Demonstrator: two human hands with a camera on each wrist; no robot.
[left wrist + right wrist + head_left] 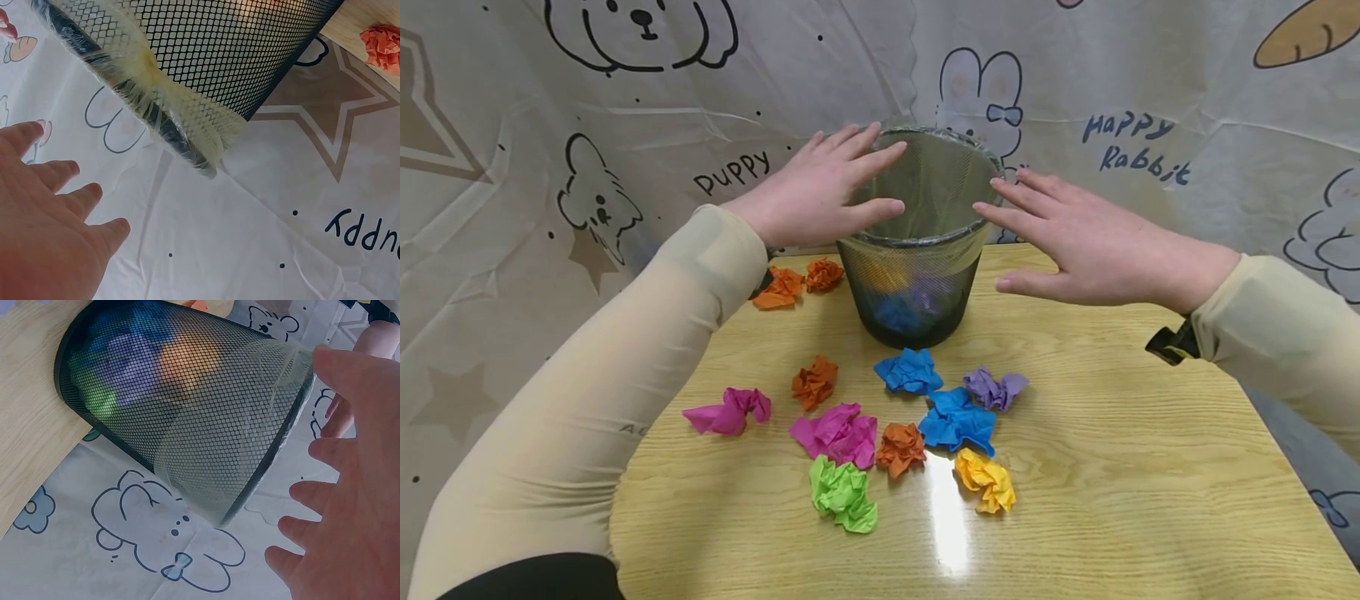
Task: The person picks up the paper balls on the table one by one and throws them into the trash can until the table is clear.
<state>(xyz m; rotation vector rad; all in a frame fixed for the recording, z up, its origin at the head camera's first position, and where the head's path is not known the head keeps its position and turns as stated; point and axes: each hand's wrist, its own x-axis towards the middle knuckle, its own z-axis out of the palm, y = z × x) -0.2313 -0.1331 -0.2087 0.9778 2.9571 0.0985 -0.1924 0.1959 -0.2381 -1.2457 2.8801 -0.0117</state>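
Observation:
A black mesh wastebasket [917, 250] lined with a clear plastic bag stands upright at the table's back. Crumpled paper in blue, purple, orange and green shows through its mesh in the right wrist view. My left hand [831, 183], fingers spread, hovers by the left of the rim. On the other side, my right hand [1097, 237] is held out near the rim with straight fingers. Neither hand holds anything. In the left wrist view the bag's edge [156, 112] is folded over the rim, with a gap between it and my fingers [112, 234].
Crumpled papers lie before the basket: blue [957, 419], purple [995, 388], yellow [987, 481], green [842, 493], pink [837, 435] and orange [900, 448]. More orange balls [823, 274] sit left of it. A printed cloth [850, 75] hangs behind the wooden table [1112, 467].

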